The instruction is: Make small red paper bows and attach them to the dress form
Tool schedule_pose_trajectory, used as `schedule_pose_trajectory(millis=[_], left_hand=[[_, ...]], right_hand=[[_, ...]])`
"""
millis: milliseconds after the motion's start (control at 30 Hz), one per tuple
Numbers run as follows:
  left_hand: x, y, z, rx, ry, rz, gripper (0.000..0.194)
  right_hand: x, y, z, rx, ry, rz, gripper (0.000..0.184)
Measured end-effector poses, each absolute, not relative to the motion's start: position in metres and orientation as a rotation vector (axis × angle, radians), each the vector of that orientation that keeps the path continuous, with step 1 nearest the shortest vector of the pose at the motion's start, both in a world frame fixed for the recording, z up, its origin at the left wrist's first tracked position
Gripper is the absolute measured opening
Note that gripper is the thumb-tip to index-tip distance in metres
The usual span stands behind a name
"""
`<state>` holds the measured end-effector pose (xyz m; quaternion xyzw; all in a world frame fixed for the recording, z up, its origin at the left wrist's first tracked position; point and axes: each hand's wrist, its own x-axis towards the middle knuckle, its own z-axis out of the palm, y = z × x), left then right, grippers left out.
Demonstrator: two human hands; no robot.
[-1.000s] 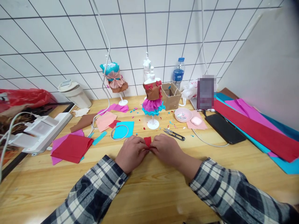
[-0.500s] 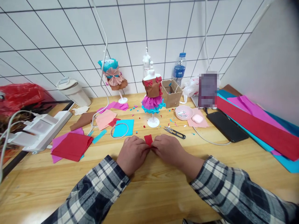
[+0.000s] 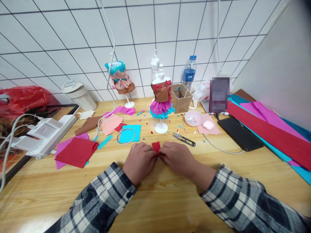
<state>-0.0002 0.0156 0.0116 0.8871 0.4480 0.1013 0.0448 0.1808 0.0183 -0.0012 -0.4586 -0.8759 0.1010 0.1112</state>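
Between my two hands is a small piece of red crepe paper (image 3: 156, 146), pinched at its lower edge. My left hand (image 3: 141, 161) is closed on its left side, and my right hand (image 3: 177, 158) is closed on its right side; the fingertips nearly meet and hide the paper's bottom. Just beyond them stands a small dress form (image 3: 161, 94) in a brown top with red bows and a pink and blue ruffled skirt. Thread snips (image 3: 184, 139) lie beside my right hand. A round hoop (image 3: 125, 136) rests on a blue paper square (image 3: 136, 131) beyond my left hand.
Red paper sheets (image 3: 77, 150) and a power strip (image 3: 48, 134) lie left. Behind are a second dressed form (image 3: 120, 81), a cardboard box (image 3: 181, 100) and a water bottle (image 3: 189, 72). At right are a pink bowl (image 3: 194, 118), a phone (image 3: 243, 133) and long paper strips (image 3: 267, 126).
The camera view has shifted slightly, so everything sits a little further right. Both hands keep hold of the red paper, whose visible part is now tilted slightly and a bit smaller.
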Motion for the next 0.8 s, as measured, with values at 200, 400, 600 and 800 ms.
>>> schedule_pose_trajectory(millis=[200, 400, 600, 800], left_hand=[[-0.0021, 0.0177, 0.0073, 2.674, 1.369, 0.3, 0.019], [-0.0016, 0.0183, 0.007, 2.673, 1.364, 0.302, 0.02], [-0.0005, 0.0167, 0.0099, 2.695, 1.357, 0.299, 0.02], [-0.0015, 0.0182, 0.0049, 2.661, 1.34, 0.385, 0.019]], right_hand=[[0.1801, 0.0184, -0.0021, -1.375, -2.581, 0.289, 0.018], [0.1796, 0.0177, 0.0003, -1.397, -2.575, 0.311, 0.017], [0.18, 0.0169, 0.0006, -1.413, -2.536, 0.316, 0.017], [0.1794, 0.018, 0.0026, -1.438, -2.554, 0.347, 0.02]])
